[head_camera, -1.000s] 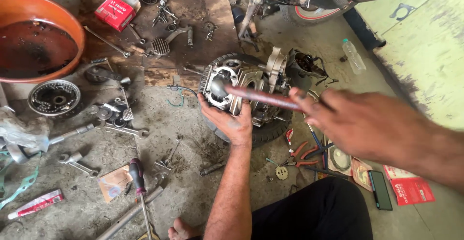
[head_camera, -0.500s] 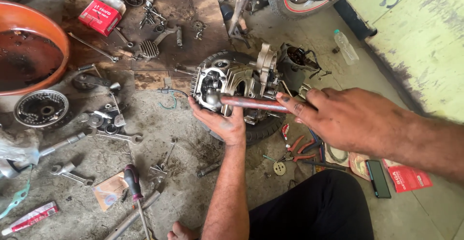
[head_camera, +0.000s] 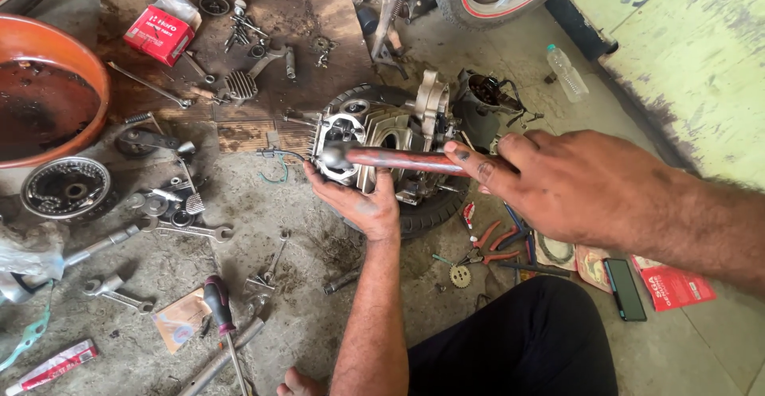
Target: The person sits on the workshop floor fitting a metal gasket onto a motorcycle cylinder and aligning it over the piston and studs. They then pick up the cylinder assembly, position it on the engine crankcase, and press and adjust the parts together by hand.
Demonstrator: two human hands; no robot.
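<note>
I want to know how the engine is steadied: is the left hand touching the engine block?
Touching. The head view shows the left hand cupped against the lower edge of the engine block, fingers pressed onto its finned metal with no gap.

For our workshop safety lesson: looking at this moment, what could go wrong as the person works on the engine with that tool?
1. The left hand braces the engine right beside the hammer head; a glancing blow might hit its fingers.
2. The engine rests on a tyre, so it may rock.
3. Loose spanners lie on the ground nearby, a possible trip hazard.
</note>
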